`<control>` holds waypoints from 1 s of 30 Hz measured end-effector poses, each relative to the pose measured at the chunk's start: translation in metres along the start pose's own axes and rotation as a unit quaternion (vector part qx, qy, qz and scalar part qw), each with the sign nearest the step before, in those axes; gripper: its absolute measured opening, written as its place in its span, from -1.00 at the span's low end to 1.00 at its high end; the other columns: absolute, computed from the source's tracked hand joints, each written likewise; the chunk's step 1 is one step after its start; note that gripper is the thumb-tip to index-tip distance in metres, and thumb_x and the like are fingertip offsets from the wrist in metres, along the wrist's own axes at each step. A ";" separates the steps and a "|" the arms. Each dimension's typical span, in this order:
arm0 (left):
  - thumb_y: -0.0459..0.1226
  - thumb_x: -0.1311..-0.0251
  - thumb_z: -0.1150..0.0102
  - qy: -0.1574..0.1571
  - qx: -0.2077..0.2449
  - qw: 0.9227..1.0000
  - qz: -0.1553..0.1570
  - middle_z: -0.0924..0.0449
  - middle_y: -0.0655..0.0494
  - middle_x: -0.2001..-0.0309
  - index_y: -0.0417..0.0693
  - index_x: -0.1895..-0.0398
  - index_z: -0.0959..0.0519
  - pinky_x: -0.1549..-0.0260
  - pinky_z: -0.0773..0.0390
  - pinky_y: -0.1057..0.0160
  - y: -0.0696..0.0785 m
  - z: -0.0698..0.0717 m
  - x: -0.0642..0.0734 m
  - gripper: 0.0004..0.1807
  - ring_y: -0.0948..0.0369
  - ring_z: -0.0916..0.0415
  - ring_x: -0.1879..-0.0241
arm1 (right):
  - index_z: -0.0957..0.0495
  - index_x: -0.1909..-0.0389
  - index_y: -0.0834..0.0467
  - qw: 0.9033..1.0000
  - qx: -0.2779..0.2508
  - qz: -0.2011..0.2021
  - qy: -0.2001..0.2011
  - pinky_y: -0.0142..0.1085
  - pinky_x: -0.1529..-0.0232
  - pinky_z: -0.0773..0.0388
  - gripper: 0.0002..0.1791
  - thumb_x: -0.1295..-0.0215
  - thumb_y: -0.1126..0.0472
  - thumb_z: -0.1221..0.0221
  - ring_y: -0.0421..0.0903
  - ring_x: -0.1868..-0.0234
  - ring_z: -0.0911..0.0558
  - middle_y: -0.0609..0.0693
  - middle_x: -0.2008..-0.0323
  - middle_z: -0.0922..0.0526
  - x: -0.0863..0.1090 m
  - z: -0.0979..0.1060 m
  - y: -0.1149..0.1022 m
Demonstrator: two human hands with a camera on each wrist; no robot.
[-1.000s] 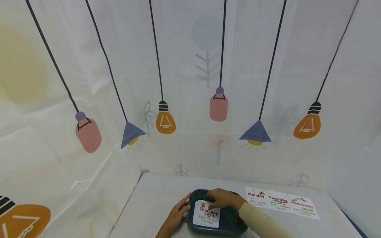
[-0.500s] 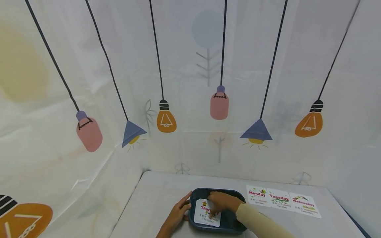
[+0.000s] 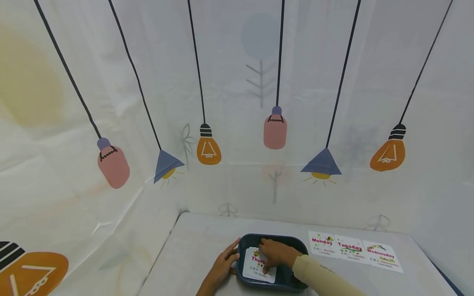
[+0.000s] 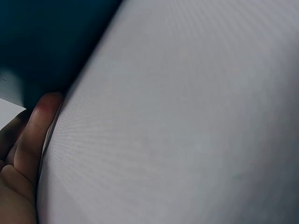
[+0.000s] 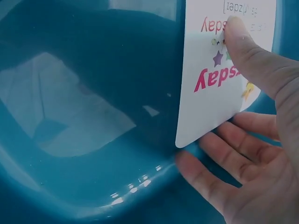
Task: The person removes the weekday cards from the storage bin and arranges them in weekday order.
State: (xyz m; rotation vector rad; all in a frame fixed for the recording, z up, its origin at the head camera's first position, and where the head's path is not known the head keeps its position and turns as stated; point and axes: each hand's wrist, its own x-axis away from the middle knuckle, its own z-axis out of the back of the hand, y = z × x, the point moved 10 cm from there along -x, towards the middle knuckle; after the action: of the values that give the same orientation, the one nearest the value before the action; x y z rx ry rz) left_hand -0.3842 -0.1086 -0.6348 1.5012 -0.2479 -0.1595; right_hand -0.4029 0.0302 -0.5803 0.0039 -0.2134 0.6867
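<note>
Wrinkled white backdrop at L & rear, printed w/ pink, blue & orange hanging lamps on blk cords; faint grey plant shapes, pale yellow blob upper L. White table below.

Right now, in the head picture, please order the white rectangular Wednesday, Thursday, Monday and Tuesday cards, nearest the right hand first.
1. Thursday card, touching the right hand.
2. Monday card, row's left end.
3. Tuesday card, middle.
4. Wednesday card, row's right end.
</note>
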 end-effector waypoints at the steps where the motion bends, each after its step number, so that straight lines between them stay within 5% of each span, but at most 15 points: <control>1: -0.13 -0.28 -0.01 -0.001 0.000 1.000 -0.002 -0.33 -0.24 -0.25 0.35 -0.34 -0.25 0.50 -0.63 0.14 0.000 0.000 0.000 -0.46 0.09 -0.50 0.00 | -0.49 -0.04 0.12 1.000 0.005 0.002 0.001 -0.19 0.01 -0.56 -0.19 0.25 -0.24 -0.39 -0.13 0.16 -0.51 -0.01 0.06 -0.51 0.000 0.000 0.000; 30: -0.14 -0.31 0.03 -0.006 0.008 1.000 -0.013 -0.33 -0.24 -0.25 0.40 -0.34 -0.23 0.47 -0.63 0.13 0.005 -0.003 0.002 -0.48 0.03 -0.49 -0.03 | -0.32 -0.01 0.01 0.998 0.047 0.020 0.031 -0.28 0.15 -0.56 -0.18 0.32 -0.18 -0.44 -0.19 0.28 -0.40 -0.05 0.20 -0.49 0.004 0.011 -0.016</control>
State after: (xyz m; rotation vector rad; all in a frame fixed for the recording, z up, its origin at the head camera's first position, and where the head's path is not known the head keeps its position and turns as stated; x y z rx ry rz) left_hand -0.3818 -0.1064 -0.6299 1.5210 -0.2414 -0.1876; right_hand -0.3919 0.0200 -0.5671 0.0691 -0.1214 0.7362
